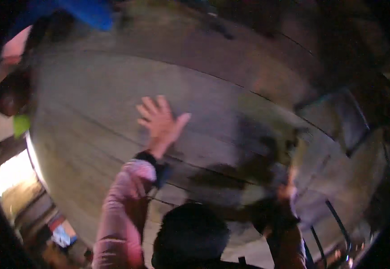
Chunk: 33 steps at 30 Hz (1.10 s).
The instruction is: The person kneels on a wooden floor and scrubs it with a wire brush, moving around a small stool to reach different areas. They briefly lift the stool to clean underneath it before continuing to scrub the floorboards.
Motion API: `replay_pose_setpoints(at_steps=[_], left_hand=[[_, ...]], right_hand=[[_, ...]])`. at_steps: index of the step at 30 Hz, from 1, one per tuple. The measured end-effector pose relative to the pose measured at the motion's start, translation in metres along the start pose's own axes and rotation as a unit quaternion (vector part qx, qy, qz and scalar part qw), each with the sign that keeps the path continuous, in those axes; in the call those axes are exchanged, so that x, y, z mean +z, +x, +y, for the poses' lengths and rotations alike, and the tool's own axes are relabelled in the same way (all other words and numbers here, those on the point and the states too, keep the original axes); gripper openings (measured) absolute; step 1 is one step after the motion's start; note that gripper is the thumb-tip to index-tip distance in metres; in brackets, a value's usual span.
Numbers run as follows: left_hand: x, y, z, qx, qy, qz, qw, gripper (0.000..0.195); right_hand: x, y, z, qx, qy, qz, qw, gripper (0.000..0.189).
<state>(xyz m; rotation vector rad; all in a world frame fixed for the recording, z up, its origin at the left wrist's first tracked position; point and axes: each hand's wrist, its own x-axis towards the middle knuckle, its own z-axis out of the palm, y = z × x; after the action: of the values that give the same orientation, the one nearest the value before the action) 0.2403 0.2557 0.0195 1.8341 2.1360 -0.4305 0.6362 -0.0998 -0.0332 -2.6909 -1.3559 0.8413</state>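
A broad grey-brown surface (97, 84), crossed by long dark seams, fills most of the view. My left hand (161, 126), below a pink sleeve and a dark cuff, appears to rest palm down on it. Its fingers are spread, and nothing is in them. Over to the right, my right hand (287, 190) is blurred and partly in shadow. Whether it grips something or only touches the surface cannot be made out. Dark shadows (215, 181) lie on the surface between the two hands. A dark rounded shape (191, 235) hides part of the surface at the bottom middle.
Dark-edged angular panels (336, 117) stand at the right. Two thin dark bars (338, 218) rise at the lower right. Along the left rim are a blue object (90, 13), a dark round shape (13, 92), a green patch (21, 126) and a bright opening (16, 171).
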Motion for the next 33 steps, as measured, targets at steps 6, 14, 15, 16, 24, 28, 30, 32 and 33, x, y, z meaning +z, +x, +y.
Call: replay_pose_setpoints(at_steps=[6, 14, 15, 16, 24, 28, 30, 32, 33], left_hand=[[-0.006, 0.001, 0.002, 0.010, -0.037, -0.024, 0.999, 0.103], [0.003, 0.002, -0.002, 0.027, -0.062, -0.006, 0.998, 0.103], [0.004, 0.003, -0.007, 0.036, -0.070, 0.016, 0.997, 0.103], [0.005, 0.004, -0.018, 0.046, -0.080, 0.034, 0.995, 0.103], [0.017, -0.012, -0.158, -0.177, -0.065, 0.045, 0.981, 0.110], [0.040, -0.013, -0.184, -0.232, -0.079, 0.018, 0.969, 0.111], [0.048, -0.017, -0.186, -0.230, -0.083, -0.006, 0.970, 0.111], [0.048, -0.020, -0.187, -0.230, -0.076, -0.019, 0.970, 0.111], [0.046, -0.020, -0.185, -0.227, -0.070, -0.024, 0.971, 0.111]], right_hand=[[-0.075, 0.023, -0.013, -0.102, 0.022, 0.054, 0.993, 0.074], [-0.141, 0.046, -0.011, -0.153, -0.178, -0.018, 0.972, 0.063], [-0.143, 0.045, -0.010, -0.161, -0.215, -0.030, 0.963, 0.059], [-0.142, 0.045, -0.011, -0.162, -0.166, -0.035, 0.972, 0.059], [-0.145, 0.045, -0.015, -0.202, -0.144, -0.009, 0.969, 0.054], [-0.145, 0.054, -0.029, -0.263, -0.186, -0.036, 0.946, 0.052], [-0.140, 0.065, -0.045, -0.320, -0.192, -0.024, 0.928, 0.055], [-0.127, 0.084, -0.071, -0.315, -0.124, -0.113, 0.934, 0.061], [-0.121, 0.095, -0.083, -0.315, -0.091, -0.138, 0.934, 0.064]])
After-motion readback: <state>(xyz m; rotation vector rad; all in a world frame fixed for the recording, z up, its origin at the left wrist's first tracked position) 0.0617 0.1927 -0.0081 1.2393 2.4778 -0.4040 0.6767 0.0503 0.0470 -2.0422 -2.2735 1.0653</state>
